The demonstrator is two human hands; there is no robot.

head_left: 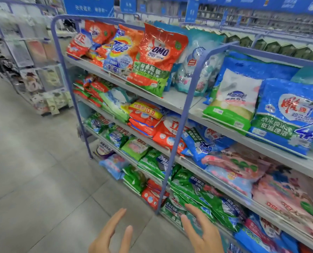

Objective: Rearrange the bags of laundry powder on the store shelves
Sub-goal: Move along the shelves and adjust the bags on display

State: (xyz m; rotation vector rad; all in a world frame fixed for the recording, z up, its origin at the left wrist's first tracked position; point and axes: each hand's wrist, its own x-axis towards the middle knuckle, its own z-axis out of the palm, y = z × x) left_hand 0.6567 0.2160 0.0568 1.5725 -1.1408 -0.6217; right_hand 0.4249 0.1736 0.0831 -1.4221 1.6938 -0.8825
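Observation:
Bags of laundry powder fill a grey shelf unit with purple tube frames. On the top shelf a red and green bag leans upright beside an orange and blue bag. Farther right lie a blue bag with a large 4 and a blue and green bag. Lower shelves hold green bags, red bags and pink bags. My left hand and my right hand hover at the bottom, fingers straight, palms facing each other, holding nothing.
A purple tube upright stands in front of the shelves, just above my right hand. Grey tiled floor stretches to the left. A wire rack of small goods stands at the far left. More shelves run along the back.

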